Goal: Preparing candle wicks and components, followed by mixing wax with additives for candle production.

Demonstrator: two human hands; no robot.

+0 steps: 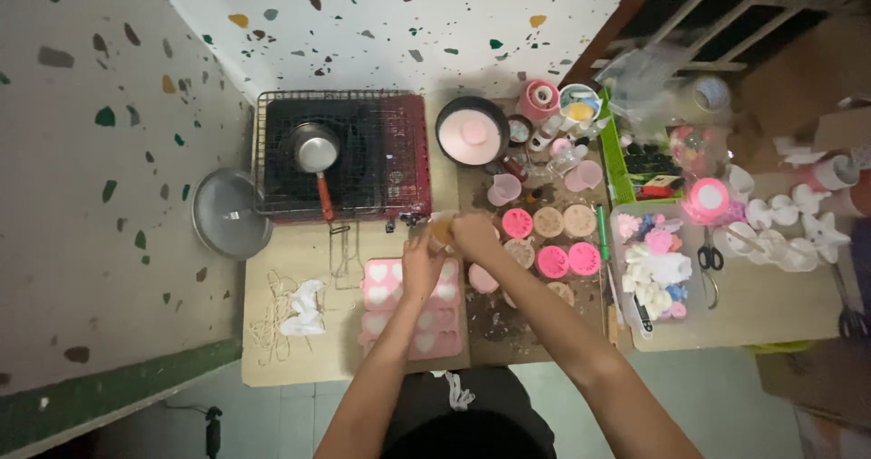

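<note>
My left hand (420,264) and my right hand (473,234) meet over a small orange-tan cup (441,233), both gripping it just above the top edge of a pink heart-shaped mould tray (381,287). Some of the tray's hearts are filled white. Right of my hands lie several round pink and tan moulds (550,239) on a dark board. A black bowl of pink wax (473,131) stands behind them.
A small saucepan (315,150) sits on a red portable stove (340,155) under a wire rack, with a metal lid (229,214) to its left. String wicks (288,318) lie front left. Scissors (709,261), a clear tub of shapes (655,273) and white figurines (789,232) crowd the right.
</note>
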